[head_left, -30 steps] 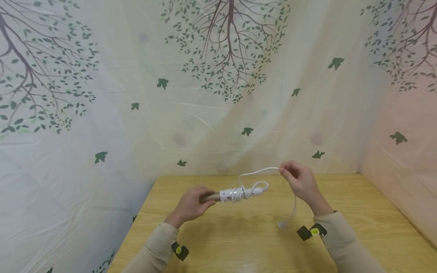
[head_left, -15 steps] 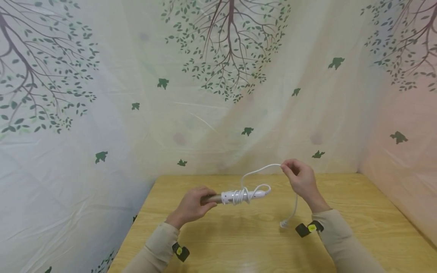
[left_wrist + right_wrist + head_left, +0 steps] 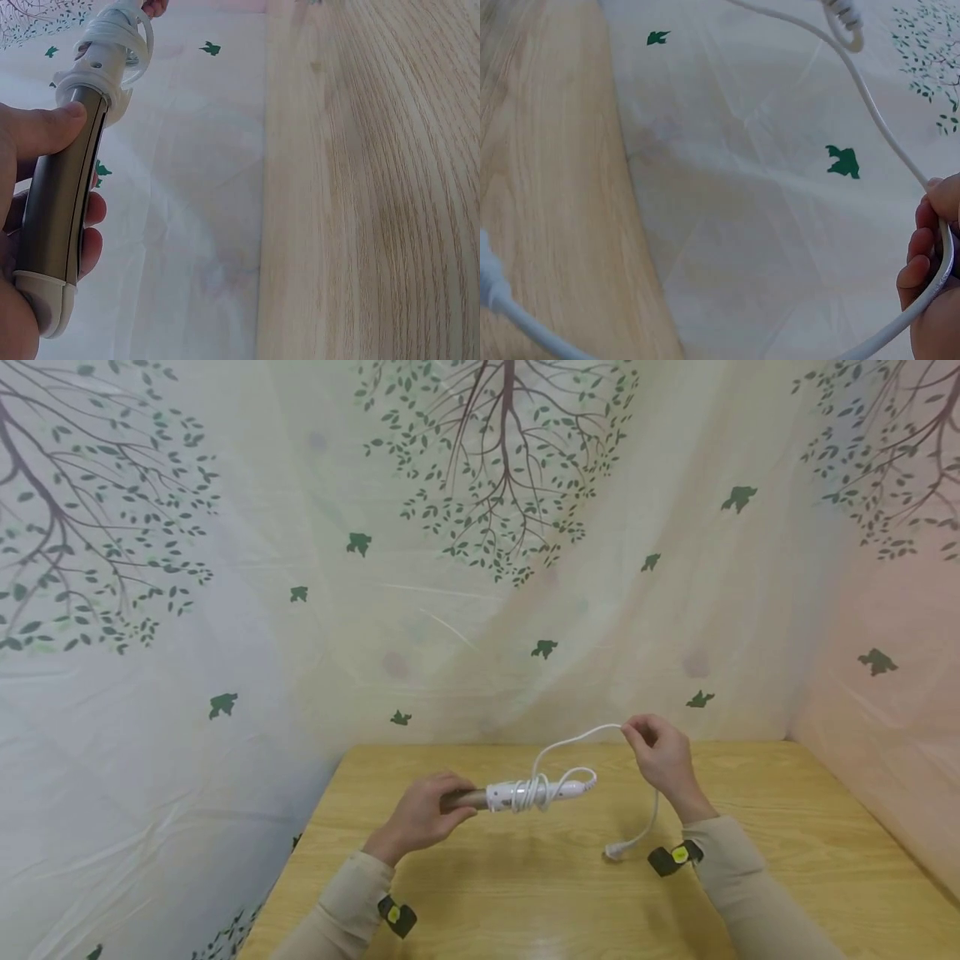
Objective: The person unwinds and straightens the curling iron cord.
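Observation:
My left hand grips the bronze barrel of a curling iron, its white handle pointing right above the table. In the left wrist view, the thumb lies along the barrel and the fingers curl round behind it. White power cord is wound several times around the handle. Off to the right, my right hand pinches the cord between thumb and fingers, and a slack arc runs back to the handle. Below that hand the free end hangs down with the white plug, also partly visible in the right wrist view.
A light wooden table lies under both hands. Behind and beside it hang pale sheets printed with trees and green leaves. Black straps with small devices sit on both sleeves.
My right hand has shifted slightly right, drawing the cord along. The plug swung a little right, then back left. The curling iron moved slightly right; my left hand keeps its grip.

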### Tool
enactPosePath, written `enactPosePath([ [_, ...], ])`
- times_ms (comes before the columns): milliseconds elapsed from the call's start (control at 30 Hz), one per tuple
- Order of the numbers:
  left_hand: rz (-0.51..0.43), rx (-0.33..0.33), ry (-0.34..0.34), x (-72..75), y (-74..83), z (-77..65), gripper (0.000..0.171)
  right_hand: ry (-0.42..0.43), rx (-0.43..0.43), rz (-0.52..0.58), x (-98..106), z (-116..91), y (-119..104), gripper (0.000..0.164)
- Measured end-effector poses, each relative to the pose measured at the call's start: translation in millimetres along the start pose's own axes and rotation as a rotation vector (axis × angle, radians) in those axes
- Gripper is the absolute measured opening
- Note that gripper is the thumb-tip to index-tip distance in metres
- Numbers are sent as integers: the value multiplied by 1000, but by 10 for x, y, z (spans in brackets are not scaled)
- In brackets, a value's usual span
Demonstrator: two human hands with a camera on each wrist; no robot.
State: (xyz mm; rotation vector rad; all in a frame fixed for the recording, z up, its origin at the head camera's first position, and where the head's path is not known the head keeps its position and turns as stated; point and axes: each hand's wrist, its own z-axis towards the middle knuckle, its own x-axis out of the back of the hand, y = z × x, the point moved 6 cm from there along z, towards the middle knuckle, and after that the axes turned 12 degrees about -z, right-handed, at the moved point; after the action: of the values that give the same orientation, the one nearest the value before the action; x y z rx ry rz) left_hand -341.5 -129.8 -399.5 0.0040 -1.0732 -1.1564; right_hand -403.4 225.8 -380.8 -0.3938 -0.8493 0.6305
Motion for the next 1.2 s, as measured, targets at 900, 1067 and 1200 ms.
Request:
enactPosePath([
  [900,-9,-27,12,55,82,5,27,-166,-82,-115,-466,-267,579,15],
  [1067,-10,-19,14,73,98,11,27,-217,-101,-115,-526,-343,625,16],
  [1200,-8,-22,21,96,108,22,27,-217,-83,-117,-570,-400,658,11],
])
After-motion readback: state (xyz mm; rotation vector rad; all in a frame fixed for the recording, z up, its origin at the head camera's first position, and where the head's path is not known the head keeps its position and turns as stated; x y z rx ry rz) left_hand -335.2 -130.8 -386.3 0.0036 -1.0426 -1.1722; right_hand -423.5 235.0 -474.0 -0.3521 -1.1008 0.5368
